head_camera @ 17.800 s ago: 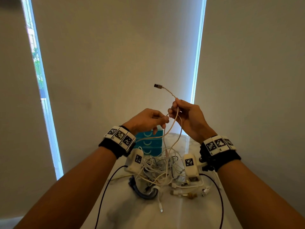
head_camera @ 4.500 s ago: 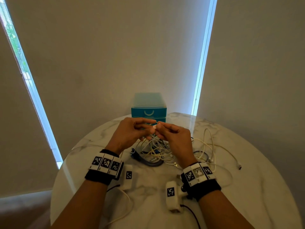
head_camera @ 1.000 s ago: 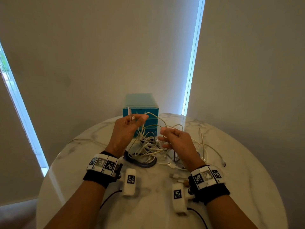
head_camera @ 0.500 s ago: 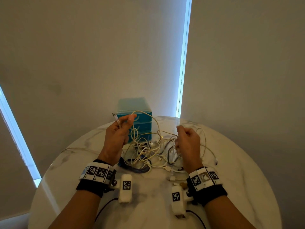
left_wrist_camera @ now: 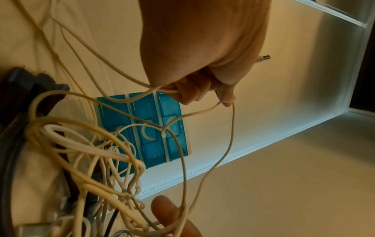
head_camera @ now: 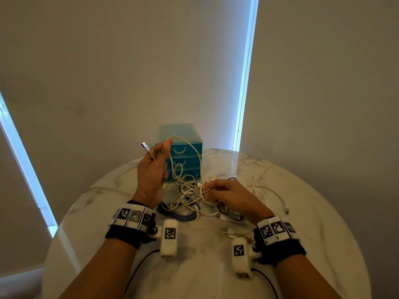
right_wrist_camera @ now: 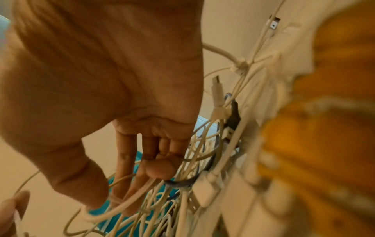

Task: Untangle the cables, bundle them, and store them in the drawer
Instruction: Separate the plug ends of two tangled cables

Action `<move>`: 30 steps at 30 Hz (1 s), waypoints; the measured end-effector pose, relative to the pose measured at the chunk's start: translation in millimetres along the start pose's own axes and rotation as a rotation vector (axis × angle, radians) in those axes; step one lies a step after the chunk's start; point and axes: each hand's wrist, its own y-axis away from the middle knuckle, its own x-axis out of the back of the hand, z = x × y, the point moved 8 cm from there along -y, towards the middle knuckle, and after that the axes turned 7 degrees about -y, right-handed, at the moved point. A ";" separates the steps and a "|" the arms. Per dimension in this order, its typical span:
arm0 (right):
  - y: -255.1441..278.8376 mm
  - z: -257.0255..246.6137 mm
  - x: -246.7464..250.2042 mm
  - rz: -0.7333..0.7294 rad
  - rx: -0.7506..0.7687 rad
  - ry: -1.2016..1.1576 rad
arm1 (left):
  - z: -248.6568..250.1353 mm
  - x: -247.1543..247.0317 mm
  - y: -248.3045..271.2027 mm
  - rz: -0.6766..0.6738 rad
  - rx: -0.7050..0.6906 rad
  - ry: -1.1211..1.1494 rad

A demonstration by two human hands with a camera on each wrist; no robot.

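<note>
Pinching a cable (head_camera: 172, 160) at 11 o'clock, left hand (head_camera: 152, 173) now higher; right hand (head_camera: 228, 196) grips the tangle (head_camera: 185, 190); table (head_camera: 313, 212) rim well apart.

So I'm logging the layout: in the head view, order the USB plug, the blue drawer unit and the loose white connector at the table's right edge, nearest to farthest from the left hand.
1. USB plug, sticking out of the left hand, up-left.
2. Blue drawer unit, just behind it.
3. Loose white connector, far right on the table.
</note>
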 end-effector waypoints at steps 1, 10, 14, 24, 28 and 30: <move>0.7 -0.7 -1.2 -0.018 0.018 0.027 | -0.7 2.4 -1.4 0.009 0.002 0.013; 6.3 -21.6 33.5 0.439 0.264 0.103 | -12.2 1.6 -3.8 -0.032 0.102 -0.121; 10.8 -18.1 44.6 0.549 0.264 0.041 | -7.6 -6.9 1.5 -0.085 0.082 -0.140; 14.3 -28.2 35.6 0.482 0.269 -0.160 | -8.9 -61.6 51.8 -0.644 0.159 -0.715; 18.7 -33.6 41.7 0.491 0.250 -0.436 | -18.5 -45.5 34.5 -0.512 0.155 -0.738; 18.8 -35.7 41.8 0.479 0.255 -0.575 | -24.3 -38.2 25.8 -0.468 0.101 -0.755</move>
